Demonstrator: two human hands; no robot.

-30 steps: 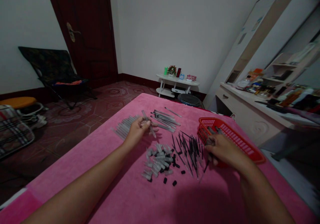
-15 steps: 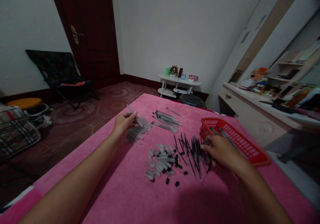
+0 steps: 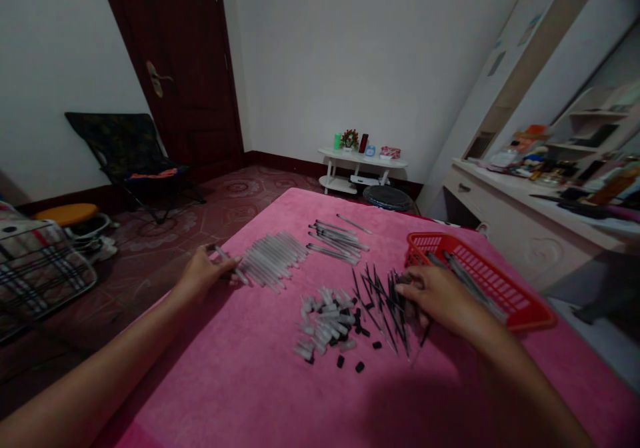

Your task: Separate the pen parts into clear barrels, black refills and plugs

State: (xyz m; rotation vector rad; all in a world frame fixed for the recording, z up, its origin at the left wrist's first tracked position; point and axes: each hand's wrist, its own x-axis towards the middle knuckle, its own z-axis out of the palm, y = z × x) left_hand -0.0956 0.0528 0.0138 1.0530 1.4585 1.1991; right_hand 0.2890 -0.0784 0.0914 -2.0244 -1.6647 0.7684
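Observation:
My left hand (image 3: 203,273) is at the left edge of a pink-covered table (image 3: 240,381), its fingers pinched on a clear pen barrel (image 3: 227,264) at the near end of a row of clear barrels (image 3: 273,255). My right hand (image 3: 434,293) rests curled over a scatter of thin black refills (image 3: 380,298), fingertips on them; what it grips is unclear. Between the hands lies a heap of small clear caps (image 3: 323,321) with a few black plugs (image 3: 357,367).
A red plastic basket (image 3: 515,301) with pens stands at the right, beside my right hand. A bundle of assembled pens (image 3: 337,238) lies farther back. Beyond the table are a dark door, a folding chair, a white low shelf and a dresser at right.
My left hand has moved leftward with the clear barrel, from the middle of the table to the left end of the barrel row. My right hand stayed on the black refills.

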